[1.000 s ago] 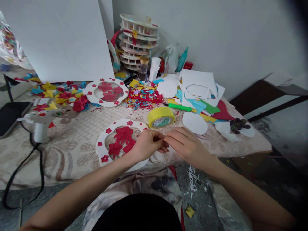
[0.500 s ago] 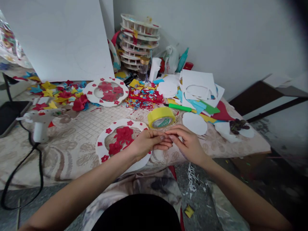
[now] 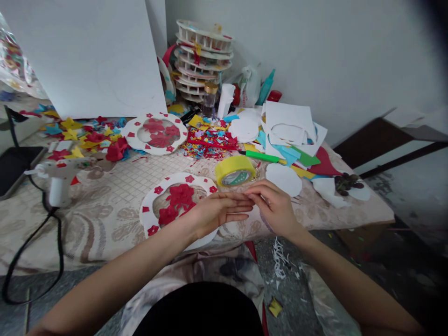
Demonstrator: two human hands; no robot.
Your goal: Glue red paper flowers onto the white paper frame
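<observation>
My left hand is stretched out with its fingers straight and a little apart, over the right edge of a white scalloped paper frame. The frame carries small red flowers and squares on its rim and a cluster of red paper flowers in its opening. My right hand is closed, thumb and fingertips pinched at the tips of my left fingers. Whatever lies in that pinch, if anything, is too small to see. Just beyond both hands lies a roll of yellow tape.
A white glue gun with a black cord stands at left. Behind are a second decorated frame, paper scraps, a green-handled tool and a stacked round rack. White paper discs and grapes lie right.
My left fingers have straightened out and its thumb has moved away from the fingertips. My right hand has shifted slightly, still pinched at the left fingertips.
</observation>
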